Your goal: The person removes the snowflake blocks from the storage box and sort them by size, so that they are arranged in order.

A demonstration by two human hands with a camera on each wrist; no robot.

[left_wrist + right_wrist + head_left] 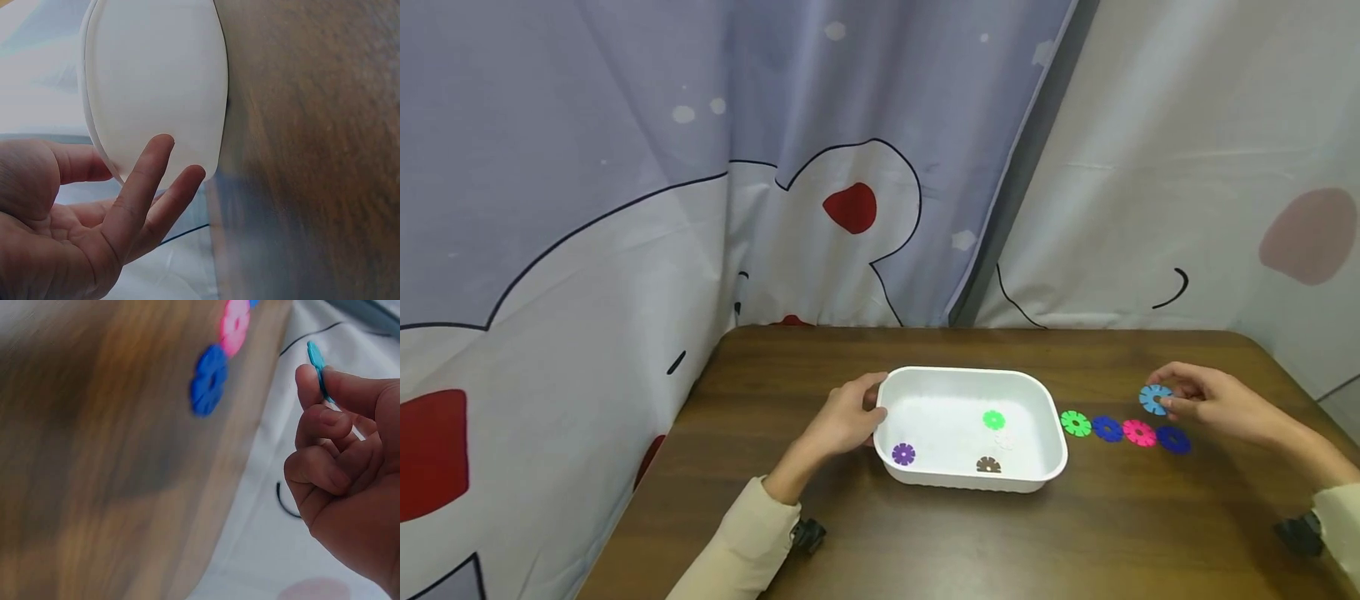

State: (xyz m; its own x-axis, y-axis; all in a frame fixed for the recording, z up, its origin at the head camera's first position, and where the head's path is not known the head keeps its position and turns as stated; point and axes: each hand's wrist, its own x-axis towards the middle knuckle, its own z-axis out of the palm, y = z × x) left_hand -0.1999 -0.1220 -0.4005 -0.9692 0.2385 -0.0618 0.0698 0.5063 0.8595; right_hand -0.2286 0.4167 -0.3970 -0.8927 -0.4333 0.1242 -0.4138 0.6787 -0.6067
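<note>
Your right grip [1221, 404] is clamping a light blue disc [1150, 396] between thumb and fingertip, the other fingers curling toward the palm; the disc is showing nearly edge-on in the right wrist view and is sitting apart from the row, just beyond its right end. That row is lying on the counter [955, 542] to the right of the tray [940, 417], running outward: green disc [1070, 423] just beside the tray wall, inner blue disc [1102, 429], pink disc [1133, 432], end blue disc [1168, 439]. Neighbours are meeting at their edges; whether they are interlocking, you cannot tell. Your left grip [842, 417] is clamping the tray's left end, thumb resting at the rim, two fingers [139, 187] lying against the outer wall. The white tray is standing upright, holding a purple disc [898, 454] in the near left corner, a second green disc [993, 416] right of middle, a pale disc beside that, barely standing out, and a brown disc [988, 462] partly hiding behind the near rim. A patterned curtain [850, 100] is hanging behind.
</note>
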